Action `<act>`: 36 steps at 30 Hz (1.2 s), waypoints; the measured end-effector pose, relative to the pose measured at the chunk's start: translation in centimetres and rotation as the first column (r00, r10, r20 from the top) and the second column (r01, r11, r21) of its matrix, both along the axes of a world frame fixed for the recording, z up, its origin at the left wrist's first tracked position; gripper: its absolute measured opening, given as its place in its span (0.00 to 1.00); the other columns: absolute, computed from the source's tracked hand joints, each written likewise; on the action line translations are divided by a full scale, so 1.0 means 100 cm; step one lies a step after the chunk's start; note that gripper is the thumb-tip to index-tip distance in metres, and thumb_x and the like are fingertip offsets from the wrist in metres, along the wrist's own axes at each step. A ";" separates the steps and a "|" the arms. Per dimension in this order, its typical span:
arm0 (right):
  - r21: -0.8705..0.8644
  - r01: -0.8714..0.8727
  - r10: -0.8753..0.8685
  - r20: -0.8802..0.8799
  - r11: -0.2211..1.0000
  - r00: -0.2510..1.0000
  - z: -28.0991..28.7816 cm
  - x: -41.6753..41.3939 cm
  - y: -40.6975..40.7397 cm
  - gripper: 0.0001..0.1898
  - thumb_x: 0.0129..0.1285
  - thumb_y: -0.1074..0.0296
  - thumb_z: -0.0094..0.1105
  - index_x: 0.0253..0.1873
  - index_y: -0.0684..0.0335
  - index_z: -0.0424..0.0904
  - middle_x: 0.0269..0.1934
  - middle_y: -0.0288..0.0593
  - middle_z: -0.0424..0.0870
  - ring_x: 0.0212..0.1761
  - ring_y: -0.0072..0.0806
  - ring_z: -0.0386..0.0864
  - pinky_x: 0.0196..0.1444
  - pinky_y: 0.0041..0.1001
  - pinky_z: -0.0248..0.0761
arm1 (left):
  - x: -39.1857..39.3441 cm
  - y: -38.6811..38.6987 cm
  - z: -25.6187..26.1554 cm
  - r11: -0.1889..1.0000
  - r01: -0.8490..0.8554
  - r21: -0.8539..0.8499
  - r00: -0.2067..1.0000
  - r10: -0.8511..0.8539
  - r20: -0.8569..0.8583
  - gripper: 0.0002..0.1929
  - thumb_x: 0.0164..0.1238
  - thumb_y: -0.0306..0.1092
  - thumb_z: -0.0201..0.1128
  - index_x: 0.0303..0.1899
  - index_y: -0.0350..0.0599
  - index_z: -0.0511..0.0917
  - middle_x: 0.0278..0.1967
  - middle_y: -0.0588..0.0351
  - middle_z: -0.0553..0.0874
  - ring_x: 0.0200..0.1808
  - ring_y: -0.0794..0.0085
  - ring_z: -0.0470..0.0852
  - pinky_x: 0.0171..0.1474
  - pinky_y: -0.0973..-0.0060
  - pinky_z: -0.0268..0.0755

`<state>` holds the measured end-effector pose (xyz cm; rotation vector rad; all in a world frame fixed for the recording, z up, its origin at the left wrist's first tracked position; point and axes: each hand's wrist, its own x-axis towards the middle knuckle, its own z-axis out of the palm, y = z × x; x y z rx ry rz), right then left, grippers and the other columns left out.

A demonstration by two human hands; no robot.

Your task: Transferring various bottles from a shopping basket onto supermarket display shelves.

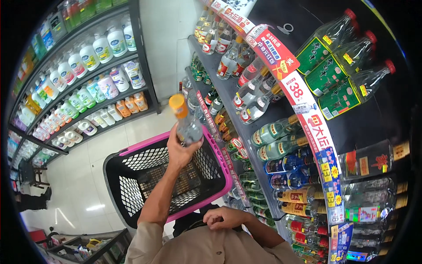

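Note:
A clear glass bottle with an orange-yellow cap [178, 105] is gripped around its body by my left hand [182, 150]. The hand holds it above a black plastic shopping basket with a pink rim [227, 171]. Inside the basket, only its dark lattice walls and patterned bottom show. My right hand [224, 217] rests in front of my beige shirt, near the basket's lower right corner, its fingers loosely curled and no object visible in it. To the right of the basket, clear glass bottles [252, 109] stand on the curved grey shelf [237, 95].
More bottles, some with green labels [324, 67], fill the upper shelf on the right behind a red price strip [298, 92]. Across the tiled floor [82, 175], a dark rack holds white pump bottles [99, 49]. Another person's dark shoe [47, 194] shows at far left. A low display bin [95, 244] stands lower left.

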<state>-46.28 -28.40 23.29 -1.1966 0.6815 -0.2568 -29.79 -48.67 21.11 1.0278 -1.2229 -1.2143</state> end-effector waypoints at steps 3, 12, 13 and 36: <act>-0.129 0.057 -0.069 -0.091 0.990 0.993 -0.011 -0.017 -0.001 0.17 0.64 0.67 0.61 0.54 0.65 0.72 0.40 0.38 0.82 0.43 0.21 0.79 0.50 0.24 0.72 | -0.051 -0.050 0.010 0.998 0.002 -0.062 1.000 0.000 0.028 0.44 0.39 0.27 0.76 0.62 0.34 0.63 0.54 0.48 0.76 0.56 0.65 0.76 0.60 0.70 0.68; -0.040 0.213 -0.216 -0.267 0.976 0.939 -0.034 -0.047 0.007 0.17 0.65 0.63 0.59 0.55 0.63 0.72 0.43 0.40 0.82 0.46 0.23 0.79 0.52 0.26 0.70 | -0.147 -0.155 -0.004 0.973 -0.019 -0.231 0.999 0.025 0.021 0.41 0.38 0.29 0.76 0.59 0.34 0.64 0.50 0.47 0.76 0.54 0.65 0.76 0.60 0.70 0.65; -0.037 0.211 -0.213 -0.266 0.977 0.940 -0.037 -0.049 0.007 0.17 0.65 0.63 0.59 0.55 0.63 0.72 0.43 0.40 0.82 0.46 0.23 0.79 0.52 0.26 0.70 | -0.151 -0.162 -0.004 0.975 0.003 -0.221 1.000 -0.006 -0.016 0.41 0.38 0.29 0.76 0.59 0.34 0.64 0.50 0.47 0.77 0.53 0.65 0.77 0.59 0.70 0.67; 0.196 0.393 -0.315 -0.336 0.898 0.887 -0.072 -0.073 0.008 0.15 0.65 0.67 0.59 0.54 0.64 0.74 0.41 0.40 0.82 0.45 0.21 0.78 0.50 0.23 0.70 | -0.134 -0.310 -0.008 0.976 -0.164 -0.145 0.986 0.165 -0.004 0.40 0.40 0.23 0.75 0.57 0.34 0.61 0.48 0.49 0.78 0.48 0.68 0.79 0.53 0.73 0.74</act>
